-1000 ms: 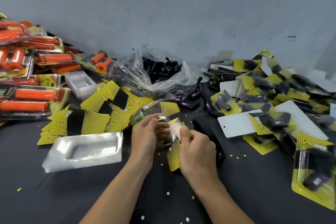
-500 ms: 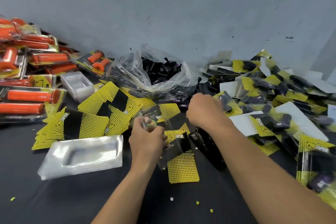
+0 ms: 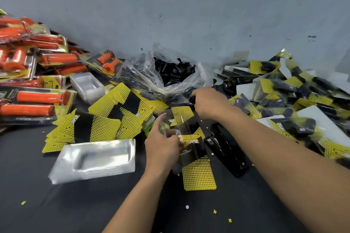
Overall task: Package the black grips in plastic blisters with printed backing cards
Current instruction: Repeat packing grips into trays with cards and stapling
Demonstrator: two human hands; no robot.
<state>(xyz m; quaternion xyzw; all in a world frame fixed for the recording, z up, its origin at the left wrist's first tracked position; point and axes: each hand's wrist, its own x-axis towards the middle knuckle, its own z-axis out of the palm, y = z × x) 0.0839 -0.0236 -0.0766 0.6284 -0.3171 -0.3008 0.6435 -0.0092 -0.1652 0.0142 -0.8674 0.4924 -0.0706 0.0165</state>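
My left hand (image 3: 162, 143) pinches a clear plastic blister (image 3: 175, 125) together with a yellow-and-black printed backing card (image 3: 198, 174), held tilted just above the dark table. My right hand (image 3: 210, 103) is stretched forward to the loose black grips (image 3: 189, 103) at the foot of a clear plastic bag (image 3: 170, 73) full of black grips. Its fingers curl down around one black grip, which is mostly hidden under the hand.
A stack of empty blisters (image 3: 94, 159) lies left of my left hand, with spread backing cards (image 3: 98, 119) behind it. A black stapler (image 3: 227, 149) lies under my right forearm. Finished black-grip packs (image 3: 284, 100) pile up on the right, orange-grip packs (image 3: 34, 81) on the left.
My right hand left the blister and card and reached forward right to the loose grips by the bag. The left hand kept hold of the blister and card, which now lie flatter.
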